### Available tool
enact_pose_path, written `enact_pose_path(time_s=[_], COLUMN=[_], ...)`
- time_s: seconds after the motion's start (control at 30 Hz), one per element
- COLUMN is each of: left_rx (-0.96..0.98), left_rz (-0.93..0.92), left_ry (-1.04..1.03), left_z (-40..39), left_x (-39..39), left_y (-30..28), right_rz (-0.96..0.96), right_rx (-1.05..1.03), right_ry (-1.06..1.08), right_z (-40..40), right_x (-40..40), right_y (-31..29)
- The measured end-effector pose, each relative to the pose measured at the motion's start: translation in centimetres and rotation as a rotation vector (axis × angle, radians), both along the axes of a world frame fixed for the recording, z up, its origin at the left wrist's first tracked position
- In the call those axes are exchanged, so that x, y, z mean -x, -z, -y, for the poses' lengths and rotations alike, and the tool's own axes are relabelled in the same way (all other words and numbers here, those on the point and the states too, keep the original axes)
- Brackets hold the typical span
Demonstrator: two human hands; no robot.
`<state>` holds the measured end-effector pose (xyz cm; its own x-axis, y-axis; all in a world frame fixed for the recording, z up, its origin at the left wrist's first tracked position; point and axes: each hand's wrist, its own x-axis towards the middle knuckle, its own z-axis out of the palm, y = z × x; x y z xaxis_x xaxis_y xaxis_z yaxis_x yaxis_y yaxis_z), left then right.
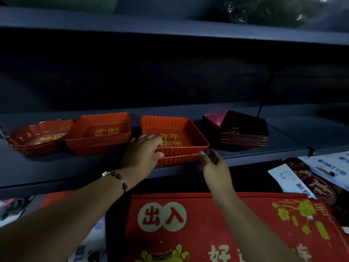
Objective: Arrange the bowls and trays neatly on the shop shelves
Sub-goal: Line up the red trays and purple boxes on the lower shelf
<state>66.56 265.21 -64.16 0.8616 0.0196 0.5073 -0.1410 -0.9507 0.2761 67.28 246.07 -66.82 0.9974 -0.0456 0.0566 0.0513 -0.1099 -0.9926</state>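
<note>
A red square tray [171, 129] with gold characters sits on top of another red tray at the front of the dark shelf [56, 167]. My left hand [144, 152] grips the top tray's near left rim, fingers over the edge. My right hand [214, 163] touches the near right corner of the trays with its fingertips. To the left stand a stack of red square trays [100, 133] and a stack of scalloped red bowls [37, 138]. A stack of dark pentagonal trays [238, 129] stands to the right.
An upper shelf [170, 29] overhangs close above. Below the shelf lie a red doormat with gold print [217, 229] and several packaged items [321, 176] at right. Bare shelf surface [302, 129] runs to the right of the dark trays.
</note>
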Motion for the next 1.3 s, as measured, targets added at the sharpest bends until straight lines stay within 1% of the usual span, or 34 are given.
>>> enact_pose_path(time_s=[0.07,0.13,0.2,0.27,0.37,0.4,0.43,0.5,0.57,0.6,0.63,0.73,0.8,0.87,0.93,1.07,1.17,1.3], left_rx=[0.069,0.01,-0.056,-0.051,-0.063,-0.009,0.097,0.416,0.719,0.77,0.762,0.638,0.607,0.626,0.688,0.859,1.002,1.034], left_rz=[0.021,0.081,0.171,0.223,0.289,0.294,0.275,0.167,0.014,-0.009,0.007,0.064,0.051,0.05,0.061,0.091,0.069,0.057], left_ry=[0.038,0.095,0.101,0.082,0.102,0.099,0.095,0.136,0.238,0.278,0.299,0.258,0.227,0.224,0.21,0.159,0.121,0.129], left_z=[-0.8,-1.8,-3.0,-3.8,-4.1,-4.0,-3.7,-2.6,-1.8,-1.5,-1.3,-1.6,-2.0,-2.3,-2.8,-3.4,-4.2,-5.6], left_x=[0.9,2.5,4.6,6.8,8.9,9.5,10.1,11.7,13.3,14.0,14.5,15.1,15.2,15.2,15.1,14.8,14.4,13.8], left_y=[-0.3,-0.1,0.5,1.3,1.7,1.4,0.9,0.0,-0.3,-0.1,0.0,0.5,0.9,1.1,1.3,1.2,1.4,1.7], right_rz=[0.004,-0.046,-0.098,-0.106,-0.022,0.004,0.02,0.016,0.005,-0.027,-0.072,-0.206,-0.231,-0.214,-0.159,0.038,0.181,0.282], right_rx=[-0.155,-0.288,-0.351,-0.341,-0.247,-0.244,-0.256,-0.301,-0.309,-0.322,-0.352,-0.485,-0.504,-0.491,-0.435,-0.261,-0.177,-0.084], right_ry=[0.028,0.026,0.04,0.038,0.015,0.017,0.014,-0.007,-0.018,-0.016,-0.023,-0.052,-0.071,-0.082,-0.088,-0.085,-0.057,-0.009], right_z=[-0.3,-0.5,-0.9,-1.5,-2.7,-2.9,-3.2,-3.3,-3.7,-3.9,-4.1,-4.8,-5.0,-5.1,-5.3,-5.6,-5.9,-6.4], right_x=[0.1,0.3,0.7,1.2,2.9,3.4,4.1,5.1,5.9,6.0,6.1,6.1,6.1,6.2,6.6,7.9,9.1,10.9], right_y=[-0.9,-1.4,-1.5,-1.1,-0.6,-0.5,-0.5,-0.1,0.5,0.9,1.2,1.6,1.7,1.8,1.8,0.8,-0.7,-2.0])
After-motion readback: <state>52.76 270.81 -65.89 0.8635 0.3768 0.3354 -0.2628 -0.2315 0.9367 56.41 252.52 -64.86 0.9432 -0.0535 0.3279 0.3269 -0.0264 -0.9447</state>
